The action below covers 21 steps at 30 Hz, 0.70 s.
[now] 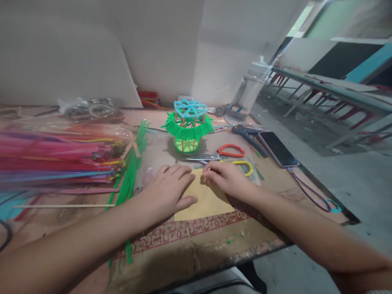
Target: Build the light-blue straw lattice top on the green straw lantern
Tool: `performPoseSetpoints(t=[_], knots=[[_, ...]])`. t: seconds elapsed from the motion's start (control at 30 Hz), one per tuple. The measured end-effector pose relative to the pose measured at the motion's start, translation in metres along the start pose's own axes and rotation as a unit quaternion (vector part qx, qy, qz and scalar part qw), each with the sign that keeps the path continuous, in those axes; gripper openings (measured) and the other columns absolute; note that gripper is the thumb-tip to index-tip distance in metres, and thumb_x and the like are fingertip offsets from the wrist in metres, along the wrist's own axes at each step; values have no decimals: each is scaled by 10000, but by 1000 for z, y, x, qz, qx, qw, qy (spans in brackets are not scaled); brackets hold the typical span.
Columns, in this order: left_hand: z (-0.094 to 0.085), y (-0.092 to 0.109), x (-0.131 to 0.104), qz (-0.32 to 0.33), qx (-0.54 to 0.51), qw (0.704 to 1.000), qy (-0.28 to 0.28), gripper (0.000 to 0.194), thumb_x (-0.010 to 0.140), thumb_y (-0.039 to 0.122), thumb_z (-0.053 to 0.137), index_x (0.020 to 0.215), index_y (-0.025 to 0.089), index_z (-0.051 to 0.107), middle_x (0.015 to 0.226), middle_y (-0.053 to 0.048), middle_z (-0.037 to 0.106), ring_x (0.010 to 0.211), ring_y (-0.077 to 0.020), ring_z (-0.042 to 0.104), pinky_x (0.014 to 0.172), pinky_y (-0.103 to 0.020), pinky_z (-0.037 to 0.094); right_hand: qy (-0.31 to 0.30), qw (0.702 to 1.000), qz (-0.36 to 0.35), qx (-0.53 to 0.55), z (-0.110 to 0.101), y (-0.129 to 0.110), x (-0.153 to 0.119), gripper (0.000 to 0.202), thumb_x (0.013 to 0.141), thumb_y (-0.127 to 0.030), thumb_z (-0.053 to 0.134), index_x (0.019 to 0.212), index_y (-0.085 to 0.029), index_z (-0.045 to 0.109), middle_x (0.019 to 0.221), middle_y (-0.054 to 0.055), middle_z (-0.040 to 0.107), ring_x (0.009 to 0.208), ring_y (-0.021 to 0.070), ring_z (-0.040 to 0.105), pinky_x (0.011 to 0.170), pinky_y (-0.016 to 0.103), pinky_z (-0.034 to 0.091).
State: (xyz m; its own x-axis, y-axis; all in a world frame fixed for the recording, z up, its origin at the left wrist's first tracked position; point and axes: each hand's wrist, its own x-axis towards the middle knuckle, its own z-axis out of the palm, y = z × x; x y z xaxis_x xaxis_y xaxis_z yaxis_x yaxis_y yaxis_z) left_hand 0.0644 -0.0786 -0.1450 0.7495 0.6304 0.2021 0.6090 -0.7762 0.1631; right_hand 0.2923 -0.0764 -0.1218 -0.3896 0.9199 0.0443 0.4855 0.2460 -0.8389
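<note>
A sheet of yellow paper (203,202) lies on the table in front of me. My left hand (170,188) rests flat on its left side, fingers apart. At the paper's upper right, my right hand (223,177) is closed, thumb and fingers curled together; whatever they pinch is hidden. Just beyond the hands lie scissors (218,157) with one red and one yellow handle loop. Behind them stands a small pavilion-like model (188,130) with a light-blue lattice top, a green fringed roof and brown posts.
Bundled colourful pipe cleaners (61,159) fill the left side, blurred, beside loose green strips (127,183). To the right are pliers (251,139), a phone (278,149) with a wrist strap, and a clear water bottle (247,94). The table's edge (330,200) drops to the floor.
</note>
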Motion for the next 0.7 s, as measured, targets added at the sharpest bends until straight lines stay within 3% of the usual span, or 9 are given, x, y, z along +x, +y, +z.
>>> performPoseSetpoints(t=[0.07, 0.13, 0.23, 0.33, 0.47, 0.7], knots=[[0, -3, 1, -2, -14, 1000, 4, 502, 912, 525, 651, 1263, 167, 612, 1311, -126, 630, 1195, -325, 566, 980, -472, 406, 14, 969, 65, 239, -2, -1, 2, 262, 888, -420, 651, 774, -195, 581, 611, -18, 605, 535, 113, 515, 547, 239, 406], [0, -6, 3, -6, -35, 999, 11, 516, 904, 559, 649, 1230, 160, 633, 1291, -126, 652, 1170, -325, 584, 983, -476, 407, 4, 905, 106, 411, -1, -2, 2, 354, 803, -505, 743, 779, -196, 575, 558, -50, 555, 466, 88, 440, 470, 214, 347], [0, -11, 7, -21, -74, 996, 38, 438, 930, 550, 618, 1121, 159, 672, 1167, -108, 712, 1084, -306, 624, 931, -459, 426, -19, 861, 134, 490, 8, -2, 1, 393, 754, -525, 793, 769, -185, 598, 501, -70, 513, 426, 68, 381, 424, 194, 288], [-2, -13, 9, -18, -117, 988, 96, 343, 953, 504, 605, 994, 177, 698, 1040, -81, 716, 992, -268, 631, 857, -408, 434, -27, 860, 146, 488, 18, -2, 2, 422, 735, -555, 805, 763, -180, 614, 490, -71, 524, 413, 62, 377, 404, 189, 283], [-4, -9, 8, 29, -143, 975, 168, 302, 964, 474, 604, 914, 196, 710, 932, -56, 690, 908, -224, 609, 804, -360, 413, -17, 882, 138, 451, 27, -1, 4, 484, 666, -595, 845, 756, -171, 629, 497, -69, 564, 402, 54, 416, 390, 178, 319], [-10, 3, 5, 33, -165, 971, 170, 215, 976, 292, 571, 839, 184, 696, 846, -41, 690, 850, -197, 592, 793, -351, 403, 27, 919, 113, 376, 30, -4, 1, 445, 709, -562, 825, 736, -182, 594, 537, -49, 626, 441, 61, 519, 428, 172, 394]])
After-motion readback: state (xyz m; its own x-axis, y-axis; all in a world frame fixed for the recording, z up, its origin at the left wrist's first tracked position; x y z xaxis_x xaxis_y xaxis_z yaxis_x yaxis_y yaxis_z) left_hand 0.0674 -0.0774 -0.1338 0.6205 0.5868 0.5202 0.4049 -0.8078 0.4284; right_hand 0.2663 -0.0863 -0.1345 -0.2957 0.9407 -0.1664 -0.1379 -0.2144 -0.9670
